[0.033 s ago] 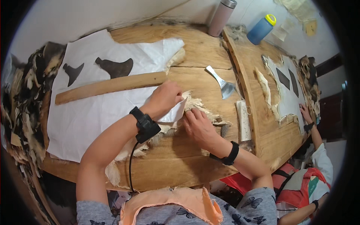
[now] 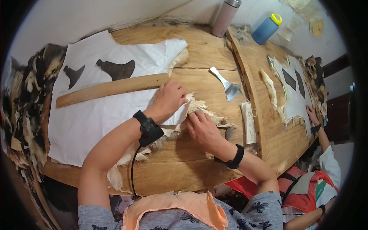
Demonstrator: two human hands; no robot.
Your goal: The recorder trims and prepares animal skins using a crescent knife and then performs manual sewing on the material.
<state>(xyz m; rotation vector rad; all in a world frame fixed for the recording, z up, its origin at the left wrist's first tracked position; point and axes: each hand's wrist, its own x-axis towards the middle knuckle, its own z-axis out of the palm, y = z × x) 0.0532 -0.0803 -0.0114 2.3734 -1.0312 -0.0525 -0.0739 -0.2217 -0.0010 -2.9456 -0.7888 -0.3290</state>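
A large white sheet [image 2: 107, 126] lies over a pale fur hide [image 2: 201, 107], whose ragged edge shows at the sheet's right end. My left hand [image 2: 168, 99] rests on the sheet near its right edge. Its fingers are curled and pressed together by the lifted white corner. Just right of it, my right hand [image 2: 205, 130] pinches the border of the hide with bent fingers; the fingertips are partly hidden. A flat wooden strip [image 2: 111, 90] lies across the sheet, one end at my left hand. Beyond it are two dark curved pieces [image 2: 117, 69].
A metal fan-shaped blade [image 2: 230, 90] and a white strip [image 2: 249, 122] lie right of my hands, beside a raised wooden batten [image 2: 251, 96]. Two bottles [image 2: 226, 17] stand at the back. Fur scraps [image 2: 23, 111] heap at left. A co-worker's hand [image 2: 312, 114] touches another sheet at right.
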